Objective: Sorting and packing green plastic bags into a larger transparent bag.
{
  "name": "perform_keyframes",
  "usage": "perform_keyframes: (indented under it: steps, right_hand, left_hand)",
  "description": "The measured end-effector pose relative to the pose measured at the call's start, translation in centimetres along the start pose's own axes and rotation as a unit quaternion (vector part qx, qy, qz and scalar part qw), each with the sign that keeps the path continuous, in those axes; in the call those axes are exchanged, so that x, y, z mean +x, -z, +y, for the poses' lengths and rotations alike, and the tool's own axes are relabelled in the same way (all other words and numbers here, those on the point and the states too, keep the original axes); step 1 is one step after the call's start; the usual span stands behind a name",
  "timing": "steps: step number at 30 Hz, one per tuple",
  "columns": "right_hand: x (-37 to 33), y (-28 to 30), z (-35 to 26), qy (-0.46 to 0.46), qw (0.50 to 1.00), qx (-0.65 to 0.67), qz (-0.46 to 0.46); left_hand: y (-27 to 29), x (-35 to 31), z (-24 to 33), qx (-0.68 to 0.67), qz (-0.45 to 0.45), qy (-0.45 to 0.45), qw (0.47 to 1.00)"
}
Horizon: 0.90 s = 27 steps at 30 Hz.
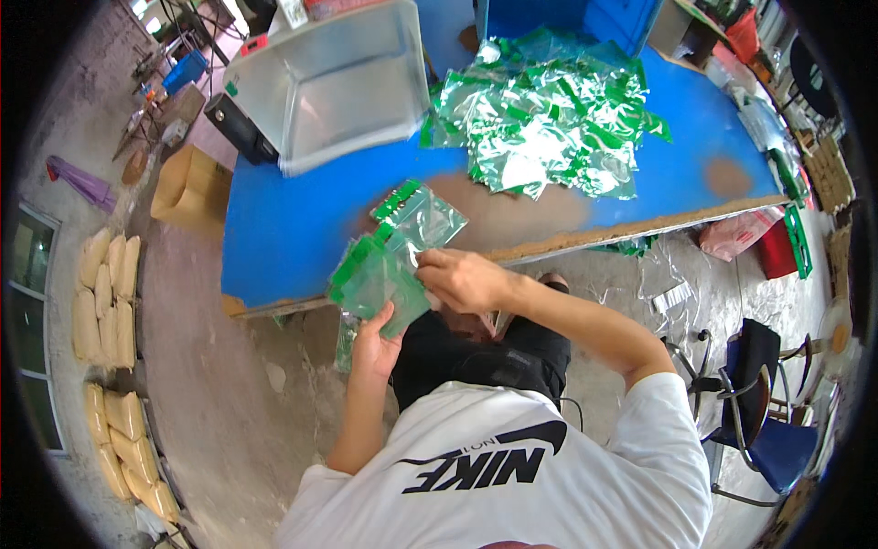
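Note:
A fanned stack of clear plastic bags with green tops [380, 288] is gripped in my left hand [377, 343], thumb on top, just over the table's near edge. My right hand [462, 279] is closed, fingertips pinched at the right side of this stack; what exactly lies between them is too small to make out. Just beyond my hands, a small neat pile of similar bags [425, 218] rests on the blue table [293, 238]. Farther back spreads a big loose heap of shiny green-and-clear bags [549, 119].
A translucent plastic bin [352, 87] stands at the back left, beside a black cylindrical object [240, 128]. Behind the heap is a blue crate [585, 23]. A cardboard box [190, 188] sits off the table's left end. At right are office chairs [764, 412].

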State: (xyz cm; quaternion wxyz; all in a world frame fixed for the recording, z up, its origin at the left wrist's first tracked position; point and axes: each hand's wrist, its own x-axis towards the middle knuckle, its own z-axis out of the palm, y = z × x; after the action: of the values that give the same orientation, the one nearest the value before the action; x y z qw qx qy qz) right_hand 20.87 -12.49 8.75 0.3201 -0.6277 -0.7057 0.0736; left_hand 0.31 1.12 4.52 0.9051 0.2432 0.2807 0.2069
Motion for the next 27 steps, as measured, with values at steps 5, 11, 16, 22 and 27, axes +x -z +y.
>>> perform_keyframes:
  steps: [5, 11, 16, 22, 27]
  right_hand:
    - [0.5, 4.4, 3.0, -0.068, 0.968, -0.192, 0.148]
    - [-1.7, 2.5, -0.2, -0.040, 0.997, -0.028, -0.064]
    - [-2.7, 7.7, 6.8, -0.253, 0.893, -0.337, 0.158]
    - [-2.8, 4.2, -1.3, -0.039, 0.996, -0.069, -0.052]
    - [-1.7, 9.4, 7.3, -0.365, 0.877, -0.212, 0.228]
  left_hand:
    - [1.1, 0.1, 0.0, 0.003, -0.048, 0.009, 0.999]
    - [0.0, -0.2, -1.5, 0.004, -0.008, 0.038, 0.999]
    - [0.2, -0.3, -1.5, 0.007, -0.069, 0.065, 0.995]
    - [-0.2, 0.9, -3.5, 0.044, -0.086, 0.094, 0.991]
    - [-0.9, 1.1, -3.9, 0.049, -0.098, 0.107, 0.988]
